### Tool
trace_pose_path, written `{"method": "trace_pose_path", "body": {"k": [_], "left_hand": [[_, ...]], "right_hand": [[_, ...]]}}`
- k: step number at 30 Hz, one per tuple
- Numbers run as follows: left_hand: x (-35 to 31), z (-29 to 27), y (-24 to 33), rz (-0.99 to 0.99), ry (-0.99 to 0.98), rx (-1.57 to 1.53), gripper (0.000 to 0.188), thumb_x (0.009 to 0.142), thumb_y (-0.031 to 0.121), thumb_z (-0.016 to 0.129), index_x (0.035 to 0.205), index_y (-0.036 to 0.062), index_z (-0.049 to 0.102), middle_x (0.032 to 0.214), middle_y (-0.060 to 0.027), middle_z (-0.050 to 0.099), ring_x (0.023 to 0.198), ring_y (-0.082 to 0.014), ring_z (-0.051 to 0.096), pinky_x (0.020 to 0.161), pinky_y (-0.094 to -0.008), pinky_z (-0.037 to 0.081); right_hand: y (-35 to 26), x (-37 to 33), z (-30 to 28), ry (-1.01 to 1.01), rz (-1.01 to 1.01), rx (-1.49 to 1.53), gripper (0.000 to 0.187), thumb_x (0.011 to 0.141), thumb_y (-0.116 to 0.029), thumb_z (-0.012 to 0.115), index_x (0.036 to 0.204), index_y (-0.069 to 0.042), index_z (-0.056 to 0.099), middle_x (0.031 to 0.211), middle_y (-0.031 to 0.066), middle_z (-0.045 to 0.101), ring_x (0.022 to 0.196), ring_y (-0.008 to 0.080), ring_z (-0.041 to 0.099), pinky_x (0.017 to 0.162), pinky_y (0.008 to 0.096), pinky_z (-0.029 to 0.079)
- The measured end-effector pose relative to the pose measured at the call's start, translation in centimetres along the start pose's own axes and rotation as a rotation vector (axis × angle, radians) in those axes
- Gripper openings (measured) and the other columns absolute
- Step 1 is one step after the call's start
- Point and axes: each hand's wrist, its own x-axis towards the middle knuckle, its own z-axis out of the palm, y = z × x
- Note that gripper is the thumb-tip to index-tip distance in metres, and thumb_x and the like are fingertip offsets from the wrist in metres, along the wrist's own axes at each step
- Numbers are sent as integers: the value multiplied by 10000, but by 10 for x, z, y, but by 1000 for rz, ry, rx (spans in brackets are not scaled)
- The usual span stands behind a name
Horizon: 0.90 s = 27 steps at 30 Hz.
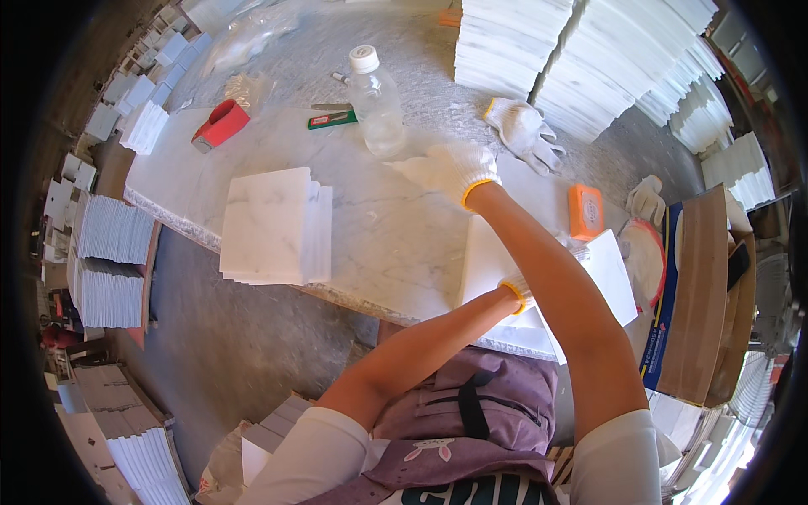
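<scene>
Our right hand (459,167) showed blurred at upper centre, over the slab (379,231); its fingers we couldn't judge. Our left hand (522,288), half hidden, was at the tiles (610,273) right of centre, near the slab's lower edge, grip unclear. Slab stretched from there to the centre-left stack (265,227).

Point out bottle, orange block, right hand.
Bottle (379,111): head view, middle of its body.
Orange block (592,212): head view, its printed face.
Right hand (456,167): head view, back of the hand.
</scene>
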Motion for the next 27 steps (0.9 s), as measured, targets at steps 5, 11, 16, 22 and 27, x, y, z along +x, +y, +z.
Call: {"method": "trace_pose_path", "body": {"k": [5,11,16,22,27], "left_hand": [[35,-1,-37,312,-80,-496,540,1046,286,502,1512,85,320,1485,-53,414,1297,-153,443,1059,-331,405],[30,-8,-40,337,193,-270,450,1016,284,568,1392,57,472,1332,-58,516,1166,-133,509,966,-322,455],[9,-6,14,155,268,-161,362,983,310,620,1243,60,583,1152,-24,578,1047,-104,539,901,-292,463],[-9,-5,57,-2,291,-226,311,941,353,687,1044,61,715,920,22,646,884,-58,570,808,-246,472],[-17,0,75,-77,298,-168,354,993,386,616,1101,54,680,940,31,649,876,-40,592,759,-221,487]], "right_hand": [[-2,-13,-9,41,41,-83,634,748,-669,661,1087,-138,730,1002,129,739,935,324,706,773,413,551],[4,-38,-36,-10,-65,326,573,842,-515,698,1146,-30,680,1042,177,719,954,294,709,786,395,551],[17,-125,-93,104,0,1175,422,941,-291,674,1191,40,593,1035,144,696,858,194,700,690,282,569],[77,-251,-117,585,104,1220,549,935,-315,677,1332,33,529,1148,130,675,856,189,698,686,281,572],[119,-327,-92,787,474,975,589,923,-381,669,1334,28,562,1111,123,691,817,171,692,642,254,533]]}}
